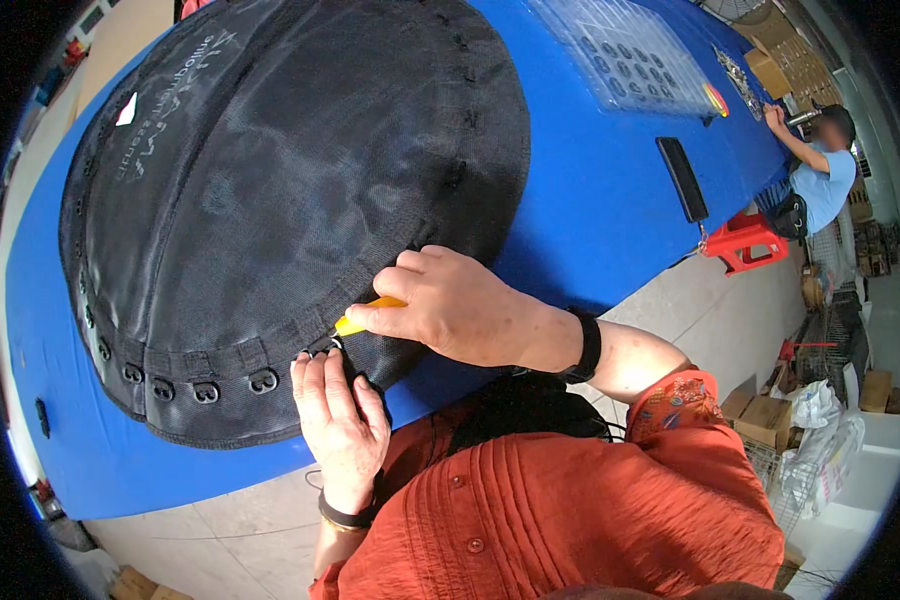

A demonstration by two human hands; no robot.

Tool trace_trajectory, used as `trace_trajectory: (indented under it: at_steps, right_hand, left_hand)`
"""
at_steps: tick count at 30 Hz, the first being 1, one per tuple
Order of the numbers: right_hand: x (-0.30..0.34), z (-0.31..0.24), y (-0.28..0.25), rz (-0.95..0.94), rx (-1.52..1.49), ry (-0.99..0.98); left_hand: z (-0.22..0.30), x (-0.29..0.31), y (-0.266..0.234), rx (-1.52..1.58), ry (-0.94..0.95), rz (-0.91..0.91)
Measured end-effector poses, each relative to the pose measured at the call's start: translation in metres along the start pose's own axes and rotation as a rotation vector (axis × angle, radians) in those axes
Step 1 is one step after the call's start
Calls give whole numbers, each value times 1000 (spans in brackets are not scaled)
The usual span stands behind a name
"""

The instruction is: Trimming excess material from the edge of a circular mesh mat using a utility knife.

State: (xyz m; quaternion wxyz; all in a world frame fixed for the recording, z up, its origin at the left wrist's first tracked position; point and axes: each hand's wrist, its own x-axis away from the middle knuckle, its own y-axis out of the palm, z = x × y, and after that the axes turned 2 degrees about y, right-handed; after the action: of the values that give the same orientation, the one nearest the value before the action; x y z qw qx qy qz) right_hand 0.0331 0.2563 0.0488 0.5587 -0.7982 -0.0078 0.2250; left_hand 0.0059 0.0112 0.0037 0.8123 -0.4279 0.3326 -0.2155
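A large round black fabric mat (300, 190) with faint white printing is spread over the blue-covered table (580, 220). Webbing loops run along its rim, and several of the near ones carry black buckles (263, 381). In my right hand (448, 308) is a yellow-handled tool (373, 313), its small metal tip pointing down at the rim. My left hand (342, 415) has its fingers bent and together at that same spot, pinching what looks like another black buckle, mostly covered by the fingertips. Both hands work close together, almost touching, at the mat's near edge.
A clear plastic case (625, 60) with dark round pieces lies at the far right, near scattered small metal parts (738, 82). Closer is a flat black rectangular device (682, 180). Beyond a red stool (745, 243), another person (820, 175) works at the table's end. Cardboard boxes (765, 415) stand right.
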Motion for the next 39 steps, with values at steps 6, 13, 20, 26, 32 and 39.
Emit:
trace_trajectory:
  at_steps: [6,13,20,26,32,39]
  right_hand:
    - [3,3,6,9,-84,43]
    - [8,9,8,-5,-170,95]
    - [0,7,9,43,-161,86]
    - [-4,2,7,65,-179,85]
    - [-9,-1,7,14,-161,56]
    - [-8,0,1,0,-101,27]
  left_hand:
    - [-1,-1,0,-19,23,7]
    - [1,-2,2,2,8,6]
    - [-1,-2,-1,20,-11,19]
    - [-2,-8,-2,66,8,61]
    - [-4,-6,-1,44,20,65]
    - [-2,-6,1,49,30,79]
